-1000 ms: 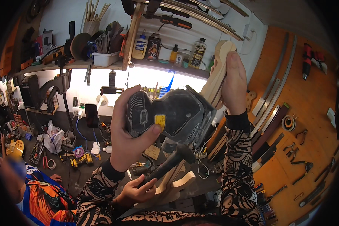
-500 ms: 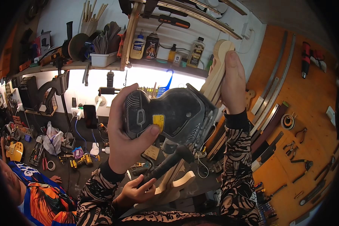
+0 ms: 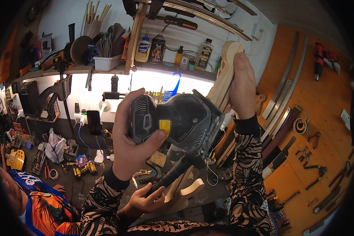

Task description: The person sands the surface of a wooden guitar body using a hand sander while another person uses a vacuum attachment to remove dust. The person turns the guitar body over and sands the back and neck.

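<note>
My left hand (image 3: pixel 131 147) grips the body of a black power sander (image 3: pixel 171 122), thumb on its yellow label. Higher up, my right hand (image 3: pixel 243 84) holds the rounded upper end of a pale wooden neck-shaped piece (image 3: pixel 226 59), which runs down diagonally behind the sander. The sander's pad is close against the wood; contact is unclear. Below it, another person's hand (image 3: pixel 145 200) holds a black tubular handle (image 3: pixel 167 177) whose upper end is at the sander's underside. The lower, curved part of the wooden piece (image 3: pixel 192 188) shows beside that hand.
A person in a bright jersey (image 3: pixel 51 204) is at lower left. The dark bench (image 3: pixel 82 188) carries a yellow drill (image 3: pixel 84 169), a plastic bag (image 3: pixel 55 145) and other tools. A shelf (image 3: pixel 74 69) holds bottles. A wooden tool board (image 3: pixel 287 98) covers the right wall.
The other person's hand and black handle have shifted slightly right, under the sander. My hands keep their grips, with only slight shifts. The person at left has moved their head slightly.
</note>
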Demonstrator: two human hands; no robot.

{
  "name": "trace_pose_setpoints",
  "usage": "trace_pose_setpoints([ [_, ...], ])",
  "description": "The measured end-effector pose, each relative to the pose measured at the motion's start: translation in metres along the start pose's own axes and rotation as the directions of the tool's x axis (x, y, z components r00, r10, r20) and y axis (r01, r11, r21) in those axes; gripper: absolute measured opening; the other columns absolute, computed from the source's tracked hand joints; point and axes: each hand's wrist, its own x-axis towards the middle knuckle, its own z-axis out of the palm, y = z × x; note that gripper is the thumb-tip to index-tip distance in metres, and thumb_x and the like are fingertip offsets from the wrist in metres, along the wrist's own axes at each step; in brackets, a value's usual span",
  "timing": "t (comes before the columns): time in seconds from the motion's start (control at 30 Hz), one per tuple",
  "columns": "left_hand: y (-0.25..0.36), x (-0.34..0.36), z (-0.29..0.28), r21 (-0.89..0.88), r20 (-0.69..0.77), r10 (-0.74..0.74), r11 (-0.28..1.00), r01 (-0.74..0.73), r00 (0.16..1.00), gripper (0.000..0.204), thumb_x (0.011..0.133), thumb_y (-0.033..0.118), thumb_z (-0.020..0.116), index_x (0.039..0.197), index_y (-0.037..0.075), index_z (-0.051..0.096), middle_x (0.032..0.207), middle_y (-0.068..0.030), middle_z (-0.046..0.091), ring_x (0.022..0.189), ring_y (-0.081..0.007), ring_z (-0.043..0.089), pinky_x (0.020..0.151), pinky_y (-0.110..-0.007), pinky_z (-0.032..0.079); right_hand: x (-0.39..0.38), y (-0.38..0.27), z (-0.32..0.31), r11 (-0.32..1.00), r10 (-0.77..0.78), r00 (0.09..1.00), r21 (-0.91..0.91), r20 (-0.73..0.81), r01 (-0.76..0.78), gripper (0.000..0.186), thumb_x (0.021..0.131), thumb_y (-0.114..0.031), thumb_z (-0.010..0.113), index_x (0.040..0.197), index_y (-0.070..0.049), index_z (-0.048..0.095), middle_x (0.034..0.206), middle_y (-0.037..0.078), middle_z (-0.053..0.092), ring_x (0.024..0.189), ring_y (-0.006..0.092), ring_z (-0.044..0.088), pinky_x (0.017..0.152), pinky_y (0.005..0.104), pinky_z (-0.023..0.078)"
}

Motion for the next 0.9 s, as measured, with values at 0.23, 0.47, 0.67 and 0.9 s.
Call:
trace_pose_setpoints([
  [0.23, -0.0030, -0.0006, 0.0012, -0.020, -0.015, -0.025, 1.000, 0.024, 1.000, 0.086, 0.088, 0.006, 0.088, 0.161, 0.002, 0.045, 0.133, -0.0053, 0.062, 0.119, -0.0118, 0.062, 0.106, -0.030, 0.053, -0.0018, -0.0051, 0.0035, 1.000, -0.019, 1.000, 0.009, -0.020, 0.019, 0.050, 0.121, -0.048, 0.043, 0.124, -0.003, 0.065, 0.097, 0.005, 0.068, 0.082, 0.0121, 0.067, 0.074, 0.0284, 0.057],
  [0.47, -0.0016, -0.0004, 0.0047, 0.032, -0.001, -0.067, 0.997, 0.067, 0.998, 0.088, 0.085, 0.014, 0.089, 0.161, 0.003, 0.046, 0.135, -0.0071, 0.063, 0.122, -0.0151, 0.062, 0.109, -0.033, 0.052, -0.0032, -0.0056, 0.0007, 1.000, 0.005, 1.000, 0.022, 0.030, -0.006, 0.069, 0.117, -0.056, 0.049, 0.141, 0.007, 0.062, 0.122, 0.010, 0.071, 0.111, 0.0157, 0.063, 0.104, 0.0283, 0.048],
  [0.67, -0.0066, 0.0012, 0.0019, 0.040, 0.007, -0.057, 0.998, 0.056, 0.998, 0.088, 0.085, 0.014, 0.090, 0.161, 0.004, 0.047, 0.136, -0.0076, 0.062, 0.123, -0.0159, 0.062, 0.110, -0.034, 0.051, -0.0029, -0.0063, -0.0014, 1.000, 0.002, 1.000, 0.021, 0.013, -0.002, 0.070, 0.117, -0.057, 0.050, 0.142, 0.007, 0.062, 0.122, 0.010, 0.070, 0.112, 0.0157, 0.062, 0.104, 0.0281, 0.048],
  [0.9, -0.0050, 0.0021, 0.0003, 0.028, 0.014, -0.043, 0.999, 0.042, 0.999, 0.088, 0.086, 0.008, 0.090, 0.162, 0.002, 0.045, 0.139, -0.0072, 0.061, 0.123, -0.0141, 0.062, 0.109, -0.032, 0.052, -0.0011, -0.0007, -0.0030, 1.000, 0.019, 1.000, 0.016, 0.001, -0.019, 0.073, 0.116, -0.059, 0.051, 0.142, 0.008, 0.062, 0.123, 0.010, 0.070, 0.114, 0.0160, 0.062, 0.105, 0.0282, 0.048],
])
